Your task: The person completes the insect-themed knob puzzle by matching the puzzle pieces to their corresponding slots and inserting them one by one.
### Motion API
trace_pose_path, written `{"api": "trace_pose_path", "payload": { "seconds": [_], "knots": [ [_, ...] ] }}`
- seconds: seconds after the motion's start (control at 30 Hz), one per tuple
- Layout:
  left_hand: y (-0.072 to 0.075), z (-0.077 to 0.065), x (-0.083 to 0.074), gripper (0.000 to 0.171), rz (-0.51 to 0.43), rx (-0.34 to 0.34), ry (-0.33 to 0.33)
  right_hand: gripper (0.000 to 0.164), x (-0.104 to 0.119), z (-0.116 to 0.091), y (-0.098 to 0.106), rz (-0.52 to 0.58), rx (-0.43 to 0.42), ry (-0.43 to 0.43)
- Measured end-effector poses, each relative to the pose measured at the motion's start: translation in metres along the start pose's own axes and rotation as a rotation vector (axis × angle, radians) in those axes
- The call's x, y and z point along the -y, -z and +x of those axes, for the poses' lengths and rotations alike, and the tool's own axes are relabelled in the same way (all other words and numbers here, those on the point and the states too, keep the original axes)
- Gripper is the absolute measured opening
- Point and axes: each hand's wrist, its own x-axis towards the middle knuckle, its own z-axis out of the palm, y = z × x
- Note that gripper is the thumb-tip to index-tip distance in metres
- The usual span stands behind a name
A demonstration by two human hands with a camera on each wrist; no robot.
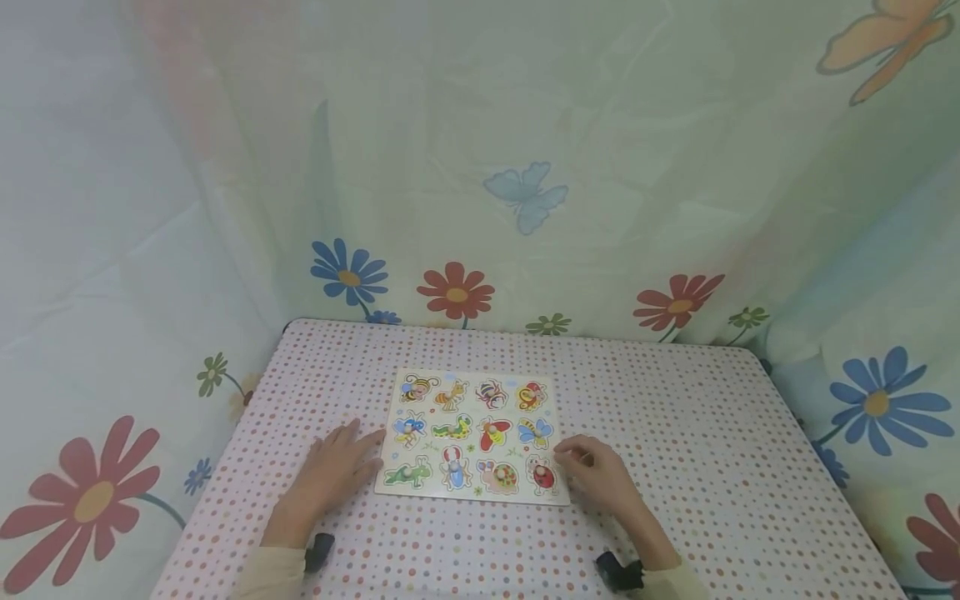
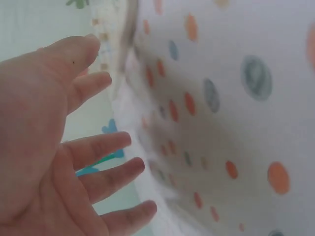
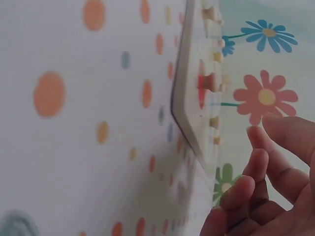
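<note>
A wooden peg puzzle board [image 1: 517, 454] lies flat on the table, with several insect pieces seated in it, among them a red ladybug [image 1: 542, 477] and a green grasshopper [image 1: 407, 472]. Beside the board's left edge is my left hand [image 1: 333, 467], palm down with fingers spread. In the left wrist view, nothing lies under its palm but dotted cloth. My right hand [image 1: 600, 475] is at the right edge near the ladybug, fingers loosely bent, holding nothing. The right wrist view shows the board side-on, with wooden knobs [image 3: 210, 82] standing up from it.
A dotted cloth [image 1: 465, 550] covers the table. Flower-printed curtains [image 1: 420, 167] hang behind it and along both sides. A dark strap piece [image 1: 620, 573] sits at my right wrist and another [image 1: 319, 552] at my left.
</note>
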Motion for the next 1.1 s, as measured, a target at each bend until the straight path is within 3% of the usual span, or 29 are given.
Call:
{"api": "trace_pose_path", "payload": {
  "seconds": [0.33, 0.47, 0.8, 0.97, 1.1],
  "knots": [
    [0.006, -0.028, -0.023, 0.049, -0.021, -0.145, -0.073, 0.019, 0.007, -0.009, 0.012, 0.048, -0.077, 0.007],
    [0.004, -0.037, -0.032, 0.049, -0.021, -0.156, -0.077, 0.018, 0.006, -0.013, 0.013, 0.074, -0.090, -0.007],
    [0.001, -0.041, -0.040, 0.052, 0.006, -0.219, -0.101, 0.018, 0.006, -0.019, 0.014, 0.095, -0.130, -0.002],
    [0.007, -0.037, -0.040, 0.065, 0.042, -0.242, -0.117, 0.017, -0.001, -0.017, 0.020, 0.037, -0.216, 0.149],
    [0.026, -0.029, -0.035, 0.068, 0.102, -0.303, -0.162, 0.019, -0.008, -0.010, 0.031, -0.104, -0.345, 0.325]
  ]
}}
